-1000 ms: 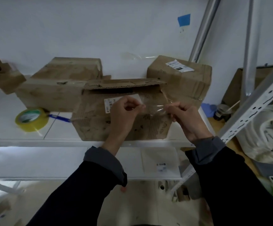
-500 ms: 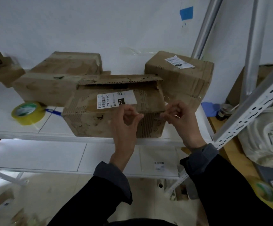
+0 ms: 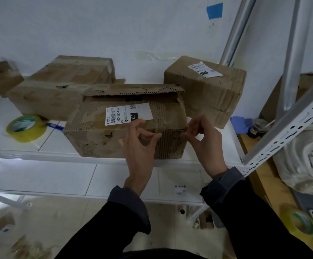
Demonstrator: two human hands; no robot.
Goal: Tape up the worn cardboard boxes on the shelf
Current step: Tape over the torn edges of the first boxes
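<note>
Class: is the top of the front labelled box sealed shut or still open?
Open: the front box has its torn top flap lifted, leaving a dark gap beneath.

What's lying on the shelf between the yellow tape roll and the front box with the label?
In the head view, a blue pen-like object lies between the yellow tape roll and the front box.

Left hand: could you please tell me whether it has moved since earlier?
Yes. The left hand has dropped: it covered the white label earlier, now it sits just below it.
</note>
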